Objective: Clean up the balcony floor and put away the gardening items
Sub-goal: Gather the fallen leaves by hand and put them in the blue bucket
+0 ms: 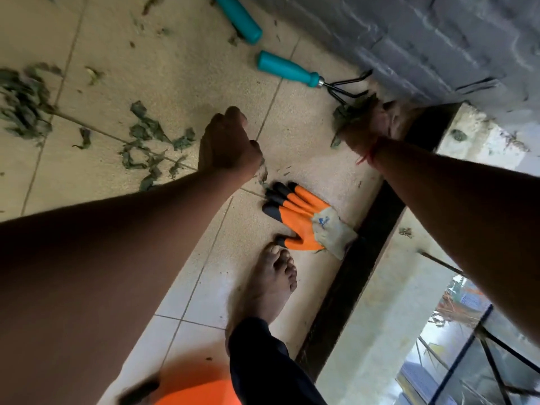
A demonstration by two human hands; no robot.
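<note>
Two bare arms reach down over the tiled balcony floor. The right hand is dirty, and its grip is closed around one clump of wilted leaves, held just beside the grey wall. One red thread is tied on this wrist. The left hand is clenched into a fist above the tiles. A few green scraps show under its heel, but I cannot tell if they are inside the grip or on the floor.

Two gardening tools with teal handles lie on the floor near the wall. The first is a hand rake, and its black prongs touch the wall base close to the right hand. Of the second tool only the handle is visible, at the upper edge.

One orange glove with black fingertips lies flat between the two arms, beside a dark floor strip. I cannot tell if a second glove is under it. One bare foot stands just below the glove.

Many loose leaf scraps are scattered on the tiles at the left, too many to count. One orange object is partly visible at the lower edge.
</note>
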